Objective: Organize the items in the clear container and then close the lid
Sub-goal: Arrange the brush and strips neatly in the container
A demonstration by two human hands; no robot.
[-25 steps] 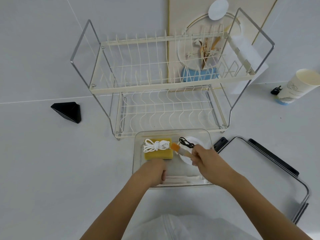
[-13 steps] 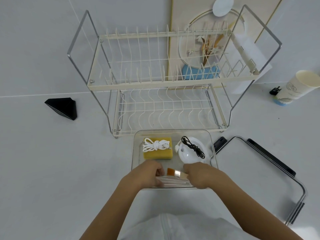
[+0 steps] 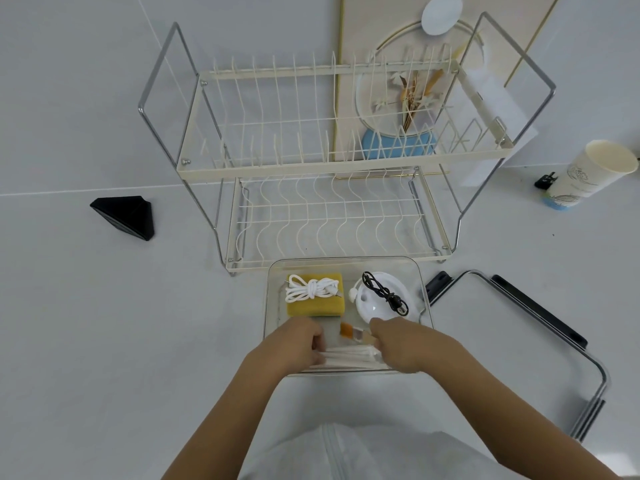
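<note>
The clear container (image 3: pixel 346 263) sits in front of the dish rack. Inside it, a yellow sponge (image 3: pixel 317 306) carries a coiled white cord (image 3: pixel 311 289), and a white round disc (image 3: pixel 375 304) carries a black cable (image 3: pixel 384 292). Several white sticks (image 3: pixel 349 356) lie along the near wall. My left hand (image 3: pixel 298 344) pinches the left ends of the sticks. My right hand (image 3: pixel 405 344) holds a small brush with an orange tip (image 3: pixel 346 330), low inside the container over the sticks. The lid (image 3: pixel 512 344), clear with black latches, lies flat to the right.
A two-tier white wire dish rack (image 3: pixel 332 168) stands directly behind the container. A black triangular object (image 3: pixel 126 216) lies at the left. A paper cup (image 3: pixel 585 174) leans at the far right beside a small black clip (image 3: pixel 545 180).
My right hand carried the orange-tipped brush from over the white disc down toward the near edge by the sticks. My left hand shifted slightly onto the sticks.
</note>
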